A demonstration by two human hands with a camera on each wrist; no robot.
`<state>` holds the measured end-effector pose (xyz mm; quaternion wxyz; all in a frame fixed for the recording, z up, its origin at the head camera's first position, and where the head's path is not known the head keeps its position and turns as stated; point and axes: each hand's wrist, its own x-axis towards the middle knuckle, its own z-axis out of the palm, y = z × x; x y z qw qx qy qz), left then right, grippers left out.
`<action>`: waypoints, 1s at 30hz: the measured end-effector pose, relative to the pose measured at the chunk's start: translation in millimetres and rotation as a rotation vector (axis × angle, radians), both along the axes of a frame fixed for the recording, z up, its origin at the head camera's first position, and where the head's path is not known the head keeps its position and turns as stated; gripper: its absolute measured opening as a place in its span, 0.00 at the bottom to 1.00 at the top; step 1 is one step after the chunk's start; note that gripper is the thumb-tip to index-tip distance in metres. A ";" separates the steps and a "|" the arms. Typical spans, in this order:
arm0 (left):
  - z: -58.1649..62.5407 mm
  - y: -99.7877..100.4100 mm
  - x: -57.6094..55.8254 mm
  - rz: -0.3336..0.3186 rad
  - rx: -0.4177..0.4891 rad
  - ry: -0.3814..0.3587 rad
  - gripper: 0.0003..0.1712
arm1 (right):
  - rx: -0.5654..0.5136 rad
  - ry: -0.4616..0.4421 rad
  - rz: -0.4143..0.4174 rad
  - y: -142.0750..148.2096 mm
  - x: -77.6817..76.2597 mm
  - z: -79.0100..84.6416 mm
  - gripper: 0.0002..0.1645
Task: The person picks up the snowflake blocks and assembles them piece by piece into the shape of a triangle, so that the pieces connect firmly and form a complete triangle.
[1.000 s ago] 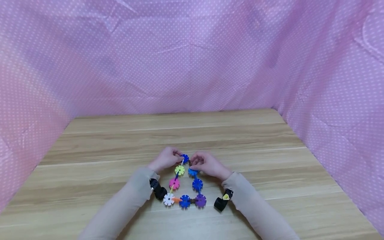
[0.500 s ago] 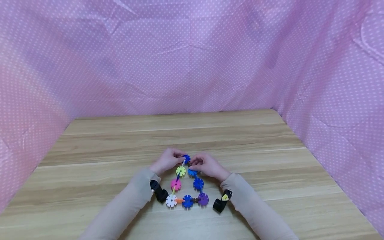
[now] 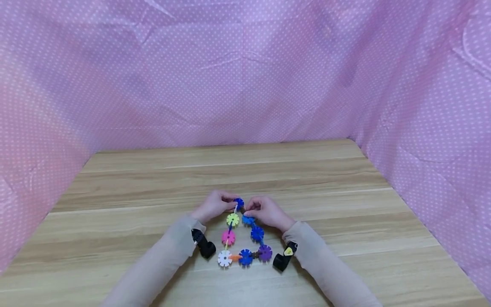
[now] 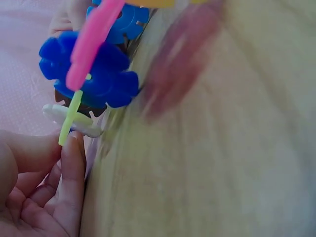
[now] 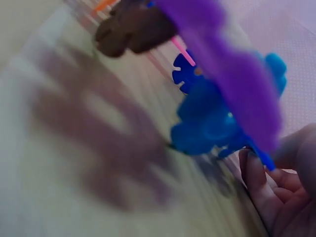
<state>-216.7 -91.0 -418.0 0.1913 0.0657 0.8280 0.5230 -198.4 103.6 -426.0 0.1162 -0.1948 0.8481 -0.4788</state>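
Observation:
Notched plastic snowflake discs are linked into a three-sided loop, with edge-on discs joining the flat ones. At its far tip, my left hand (image 3: 215, 204) pinches the dark blue disc (image 3: 239, 203) between thumb and fingers. My right hand (image 3: 266, 212) pinches the lighter blue disc (image 3: 248, 220) just to the right of it. Down the left side come a yellow-green disc (image 3: 232, 219) and a pink disc (image 3: 228, 237). A white disc (image 3: 225, 258), a blue disc (image 3: 246, 257) and a purple disc (image 3: 265, 253) form the near side. In the right wrist view, the purple disc (image 5: 232, 74) looms large and blurred.
The loop is above a wood-grain table (image 3: 153, 183), on which the wrist views show blurred shadows. A pink dotted cloth (image 3: 241, 76) hangs behind and at both sides. Each wrist wears a black camera band (image 3: 203, 244).
The near side of the loop has swung to the right, with the white, blue and purple discs shifting along. Both hands stay almost where they were, still holding the far discs.

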 end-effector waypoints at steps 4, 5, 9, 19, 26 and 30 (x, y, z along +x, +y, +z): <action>1.3 0.3 1.7 0.025 0.052 -0.048 0.17 | -0.014 0.064 -0.016 -1.6 3.2 0.0 0.05; 1.8 0.6 2.3 0.029 0.067 -0.059 0.17 | -0.012 0.082 -0.023 -1.9 3.7 -0.2 0.06; 2.7 1.2 3.8 0.032 0.104 -0.082 0.18 | -0.009 0.106 -0.045 -2.5 4.9 -0.5 0.06; 0.9 -6.1 3.0 -0.025 0.079 -0.062 0.19 | -0.049 0.020 -0.026 -2.3 2.4 -1.1 0.05; 11.1 -10.3 10.7 -0.102 0.065 -0.083 0.24 | -0.026 -0.064 -0.097 9.6 -7.8 3.6 0.05; 12.8 -9.5 19.0 -0.123 0.061 -0.093 0.25 | -0.022 -0.094 -0.151 14.8 -15.2 8.4 0.06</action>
